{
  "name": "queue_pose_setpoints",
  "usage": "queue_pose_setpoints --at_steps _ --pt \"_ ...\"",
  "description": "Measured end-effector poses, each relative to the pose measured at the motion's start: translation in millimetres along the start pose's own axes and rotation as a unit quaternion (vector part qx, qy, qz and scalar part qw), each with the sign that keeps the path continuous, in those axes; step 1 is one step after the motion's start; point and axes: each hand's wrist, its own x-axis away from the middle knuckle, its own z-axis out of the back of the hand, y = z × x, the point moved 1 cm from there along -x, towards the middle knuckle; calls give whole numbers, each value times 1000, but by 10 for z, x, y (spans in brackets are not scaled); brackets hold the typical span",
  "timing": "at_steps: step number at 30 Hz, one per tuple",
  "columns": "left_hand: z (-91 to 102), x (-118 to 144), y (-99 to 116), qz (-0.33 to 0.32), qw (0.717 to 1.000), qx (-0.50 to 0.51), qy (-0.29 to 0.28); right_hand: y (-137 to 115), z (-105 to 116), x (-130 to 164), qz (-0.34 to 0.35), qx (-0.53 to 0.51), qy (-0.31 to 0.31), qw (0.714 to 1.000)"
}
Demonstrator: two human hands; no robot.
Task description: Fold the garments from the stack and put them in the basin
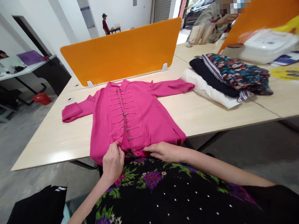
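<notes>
A single camera sits on the person's head and looks forward and steeply down. The person's own chest and forearms fill the bottom of the frame, very close. The surface [202, 112] crosses the middle, near the lens. The orange divider [122, 53] stands just above centre, and the far room shows small along the top edge.

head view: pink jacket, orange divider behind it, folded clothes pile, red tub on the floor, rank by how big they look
1. orange divider and pink jacket: look alike
2. folded clothes pile
3. red tub, though it sits farther off
</notes>
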Motion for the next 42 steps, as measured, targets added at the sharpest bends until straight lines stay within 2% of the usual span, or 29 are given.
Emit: queue_pose_setpoints --at_steps 2,4,8,10,14,16,18,19,21,23,24,26,28,29,32,34,36,38,40,42 --pt "33 -59 7 -7 1000 18 -5 19 -104 -116 3 -4 -9 1000" --pt "55 -101 31 -33 997 56 -34 56 -213 -243 17 -28 -13 999" --pt "20 -78 84 -95 977 105 -161 82 -299 -397 50 -63 -14 997" --pt "-17 -32 88 -117 969 97 -194 53 -264 -392 38 -48 -33 998" --pt "-63 44 71 -132 972 86 -172 -81 -70 -276 31 -41 -57 997" --pt "-57 74 76 -113 973 109 -169 -151 41 -237 61 -77 -19 995" --pt "-21 92 87 -103 971 143 -161 -185 120 -245 86 -90 52 991" --pt "8 89 85 -109 971 152 -147 -187 146 -265 93 -76 81 989" --pt "77 41 39 -132 976 141 -99 -170 190 -325 113 -35 88 989" --pt "126 -80 -98 -130 984 106 -55 -124 274 -392 132 -15 68 989" --pt "130 -163 -203 -117 988 90 -44 -84 345 -426 134 -9 79 988" --pt "83 -337 -460 -87 993 60 -54 50 530 -499 110 27 147 983" --pt "-26 -454 -734 -65 992 22 -106 267 708 -575 38 105 215 970" --pt "-90 -476 -860 -53 988 1 -143 399 772 -610 -5 144 226 963" --pt "-237 -435 -1167 -31 968 -22 -247 791 846 -671 -93 208 192 955" --pt "-268 -427 -1345 -26 963 0 -270 967 867 -681 -84 212 167 959" --pt "-269 -535 -1559 3 971 22 -239 1075 953 -704 -54 190 174 965" --pt "-287 -771 -1824 52 983 26 -172 1181 1144 -770 -42 164 228 959" --pt "-365 -1083 -2101 89 989 14 -114 1357 1409 -885 -65 163 312 934" --pt "-512 -1387 -2344 108 989 2 -97 1628 1670 -1020 -111 182 363 907"
